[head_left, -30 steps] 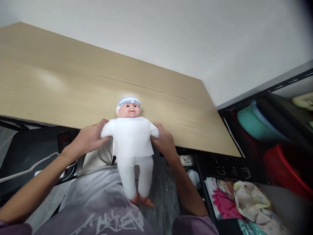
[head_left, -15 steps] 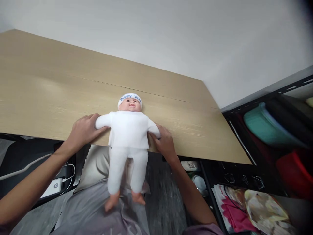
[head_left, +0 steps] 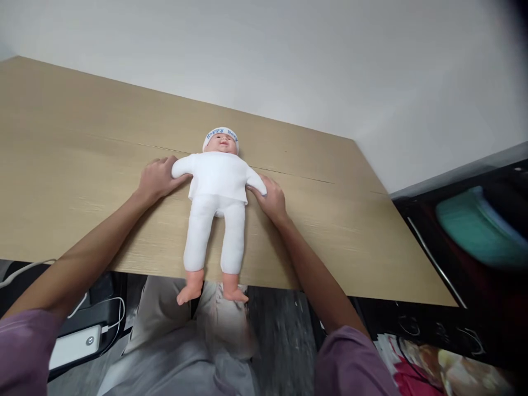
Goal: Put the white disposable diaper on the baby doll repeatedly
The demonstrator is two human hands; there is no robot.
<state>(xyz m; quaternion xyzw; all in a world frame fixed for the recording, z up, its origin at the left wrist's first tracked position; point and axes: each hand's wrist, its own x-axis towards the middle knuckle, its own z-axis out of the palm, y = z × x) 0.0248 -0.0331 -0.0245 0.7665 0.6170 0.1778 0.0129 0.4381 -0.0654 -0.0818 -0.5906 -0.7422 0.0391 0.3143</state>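
Nearest the camera, two purple sleeves (head_left: 25, 346) framed the view, and grey cloth (head_left: 181, 357) lay over the lap between them, below the desk edge. Left of the forearms, under the desk, a white power bank (head_left: 76, 345) sat with a white cable (head_left: 109, 313) looped beside it. To the far right, low down, lay some coloured printed paper (head_left: 445, 374), blurred.

Both forearms reached forward over the pale wooden desk (head_left: 82, 181). The doll (head_left: 216, 187) lay face up on it, between the two hands, head pointing away from the person and feet hanging just past the near desk edge. It wore a white suit and a white cap with blue lettering.

The left hand (head_left: 155, 179) had its grip curled around the end of the doll's arm on that side, fingers (head_left: 165, 163) wrapped over the top of the white sleeve and touching it. The right hand (head_left: 270, 197) closed on the end of the doll's other arm, thumb and fingers pinching the sleeve's end, palm resting on the desk. Neither grip was spread wide; both were drawn in on the fabric.

Beyond the hands the desk ran bare to a white wall (head_left: 289, 60). A thin seam (head_left: 313, 177) crossed the desk top just behind the right hand. Far right of the right hand stood a dark shelf (head_left: 474, 220) with a teal tub (head_left: 482, 231), blurred.
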